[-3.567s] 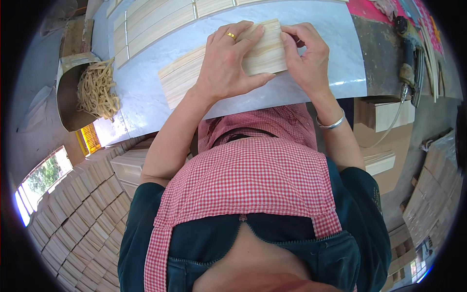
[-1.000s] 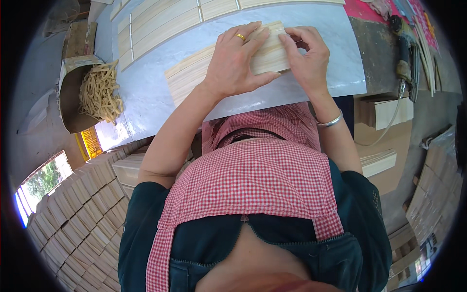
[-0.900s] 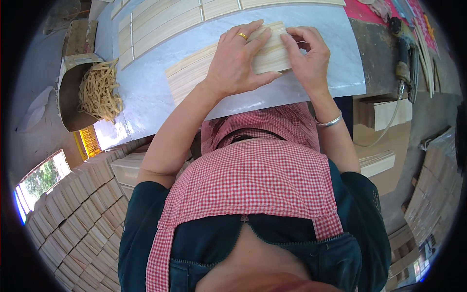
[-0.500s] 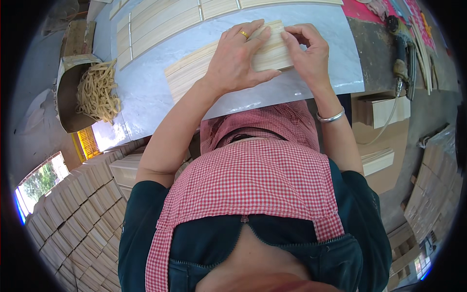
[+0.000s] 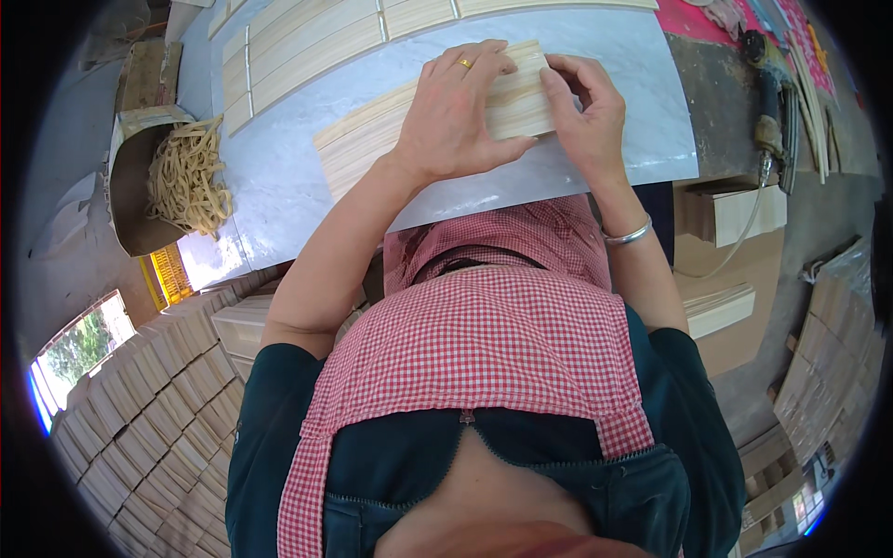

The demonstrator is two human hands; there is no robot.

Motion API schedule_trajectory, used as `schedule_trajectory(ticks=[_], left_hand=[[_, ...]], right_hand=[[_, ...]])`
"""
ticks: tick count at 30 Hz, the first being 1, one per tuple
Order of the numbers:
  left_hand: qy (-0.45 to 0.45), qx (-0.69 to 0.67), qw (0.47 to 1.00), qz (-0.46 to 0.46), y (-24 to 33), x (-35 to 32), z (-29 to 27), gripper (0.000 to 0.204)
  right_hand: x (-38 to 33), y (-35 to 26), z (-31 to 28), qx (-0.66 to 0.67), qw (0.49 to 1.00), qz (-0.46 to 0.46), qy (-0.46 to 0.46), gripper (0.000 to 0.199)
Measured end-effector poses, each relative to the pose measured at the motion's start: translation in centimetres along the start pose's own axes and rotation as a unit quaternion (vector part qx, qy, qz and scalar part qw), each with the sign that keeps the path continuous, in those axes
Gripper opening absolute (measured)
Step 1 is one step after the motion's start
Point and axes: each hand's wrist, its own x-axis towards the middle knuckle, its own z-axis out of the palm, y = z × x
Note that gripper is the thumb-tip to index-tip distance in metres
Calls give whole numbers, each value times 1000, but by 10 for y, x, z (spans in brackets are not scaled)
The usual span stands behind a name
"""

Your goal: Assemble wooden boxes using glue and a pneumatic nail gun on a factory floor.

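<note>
A stack of pale wooden slats (image 5: 358, 141) lies lengthwise near the table's front edge. My left hand (image 5: 451, 116), with a gold ring, grips across it, the thumb along the near edge and the fingers bent over the far side. At the stack's right end my right hand (image 5: 593, 110) has its thumb pressed against the end and its fingers curled near the far corner. Fingertips of the right hand are partly hidden. Behind the stack lie wider pale panels (image 5: 307, 56) with thin metallic strips across them.
A container (image 5: 130, 200) of tan bands (image 5: 191, 177) stands at the table's left edge. On the right are a power tool (image 5: 767, 93) with a hose and several thin sticks (image 5: 811, 112). Stacked wood bundles (image 5: 158, 409) fill the lower left. The table (image 5: 270, 186) has a marbled surface.
My right hand has shifted slightly, its thumb now lower against the stack's end. The left fingers have bent a little more; the stack has barely moved.
</note>
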Motion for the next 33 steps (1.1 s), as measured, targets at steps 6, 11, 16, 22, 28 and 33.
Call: schedule_trajectory(ticks=[6, 11, 16, 22, 28, 33], left_hand=[[-12, -12, 1000, 1, 0, 2, -1, 68], [-16, -15, 1000, 0, 0, 3, -2, 65], [-22, -21, 1000, -2, 1, 5, -2, 62], [-20, -25, 999, -20, 2, 3, -4, 59], [-14, -18, 1000, -16, 4, 2, -4, 57], [-8, -8, 1000, -2, 1, 1, -2, 56]], right_hand=[[0, 6, -3, -25, 998, -49, -10, 19], [1, 4, -4, -7, 999, -42, -16, 19], [1, 6, -5, -23, 999, -46, -18, 18], [-4, 4, -8, -35, 998, -35, -34, 20], [-12, -4, -13, -90, 992, -86, -36, 23], [-30, -18, -24, -84, 995, -47, -33, 26]])
